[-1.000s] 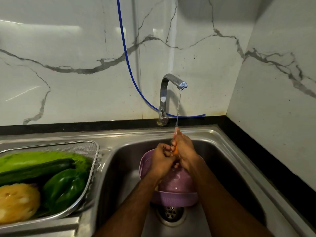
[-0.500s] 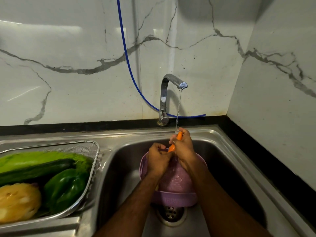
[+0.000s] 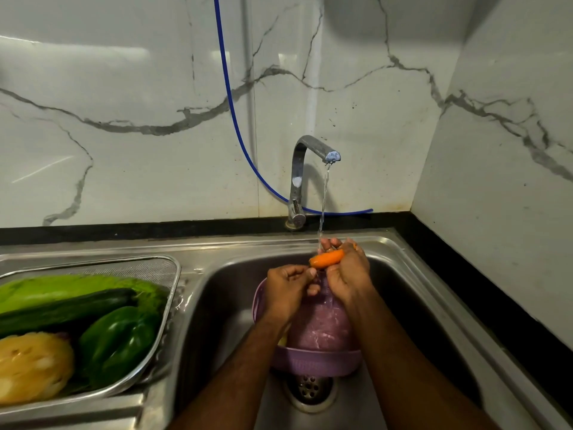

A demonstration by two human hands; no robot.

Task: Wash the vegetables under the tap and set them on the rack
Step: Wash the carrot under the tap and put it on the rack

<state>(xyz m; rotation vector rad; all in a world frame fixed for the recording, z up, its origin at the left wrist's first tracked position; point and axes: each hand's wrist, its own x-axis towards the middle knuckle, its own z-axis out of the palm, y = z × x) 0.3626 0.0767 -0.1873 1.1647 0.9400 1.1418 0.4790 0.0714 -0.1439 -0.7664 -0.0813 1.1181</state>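
An orange carrot (image 3: 327, 258) lies across my right hand (image 3: 347, 271), which grips it under the running tap (image 3: 313, 150). Water falls onto the carrot and my fingertips. My left hand (image 3: 286, 287) is just left of it, fingers curled, thumb touching the carrot's left tip. Below both hands a purple colander (image 3: 316, 361) stands in the steel sink (image 3: 223, 305). On the left, the wire rack (image 3: 173, 274) holds a pale green leafy vegetable (image 3: 62, 290), a dark cucumber (image 3: 65, 308), a green bell pepper (image 3: 121, 342) and a yellow vegetable (image 3: 31, 367).
A blue hose (image 3: 229, 97) hangs down the marble wall and runs behind the tap. The sink drain (image 3: 310, 389) shows below the colander. A black counter edge (image 3: 465, 290) borders the sink on the right, beside a marble side wall.
The carrot has come out from between my hands and now lies crosswise in my right hand under the water. My left hand has slid left, off most of it.
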